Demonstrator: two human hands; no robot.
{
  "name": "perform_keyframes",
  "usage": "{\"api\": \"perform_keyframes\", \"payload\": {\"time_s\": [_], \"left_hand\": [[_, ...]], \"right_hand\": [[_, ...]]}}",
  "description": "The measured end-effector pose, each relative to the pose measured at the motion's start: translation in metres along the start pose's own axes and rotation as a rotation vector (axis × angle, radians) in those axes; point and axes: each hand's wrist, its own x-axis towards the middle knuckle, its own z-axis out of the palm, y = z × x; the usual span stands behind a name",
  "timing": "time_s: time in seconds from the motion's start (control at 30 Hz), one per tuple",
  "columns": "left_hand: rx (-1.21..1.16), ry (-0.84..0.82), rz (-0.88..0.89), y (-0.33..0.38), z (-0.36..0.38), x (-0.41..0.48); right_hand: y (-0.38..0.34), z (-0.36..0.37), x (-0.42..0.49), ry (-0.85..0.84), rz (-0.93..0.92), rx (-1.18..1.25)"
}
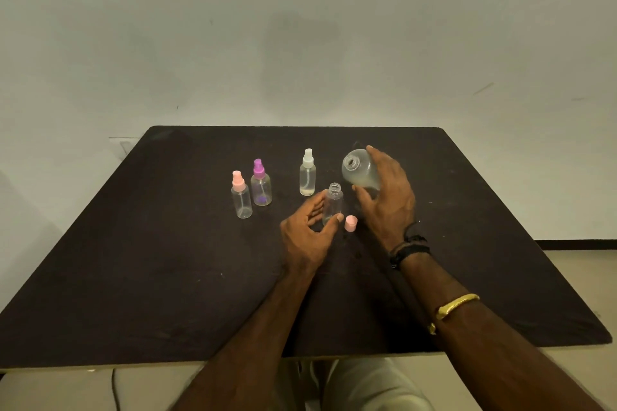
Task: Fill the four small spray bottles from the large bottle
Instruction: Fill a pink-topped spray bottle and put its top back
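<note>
Head camera, looking down at the dark desk [167, 243] in front of me. My right hand [389, 197] holds the large bottle [359, 168] off the desk, fingers [384, 160] wrapped over its far side and thumb underneath. The bottle is tipped on its side with its open, uncapped mouth turned toward me and to my left, and a little pale liquid pools in its lower part. It hangs just behind and to the right of the open small bottle [333, 203].

That small bottle stands upright on the desk with its neck bare. My left hand [307, 230] cups it, fingers curled on its left side and the thumb tip touching its lower right. A pink cap [351, 223] stands on the desk just to the right of it, between my two hands.

Three more small bottles stand upright with their spray tops on. The white-topped bottle [307, 175] is just behind my left hand. The purple-topped bottle [260, 185] and the pink-topped bottle [241, 197] stand close together further left, the pink one nearer me.

On my right arm I wear a black wristband [409, 248] and, further up, a gold bangle [457, 305].
</note>
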Motion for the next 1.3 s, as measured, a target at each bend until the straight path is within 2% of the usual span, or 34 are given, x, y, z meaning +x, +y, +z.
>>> {"api": "perform_keyframes", "payload": {"time_s": [0.17, 0.4, 1.3], "left_hand": [[0.012, -0.016, 0.015, 0.0, -0.001, -0.001], [0.021, -0.014, 0.021, 0.001, -0.001, -0.002], [0.016, -0.053, -0.012, -0.001, 0.0, -0.001]], "right_hand": [[0.007, -0.003, -0.003, 0.001, -0.144, -0.124], [0.015, -0.006, -0.001, 0.034, -0.237, -0.196], [0.024, -0.01, 0.008, 0.071, -0.344, -0.251]]}}
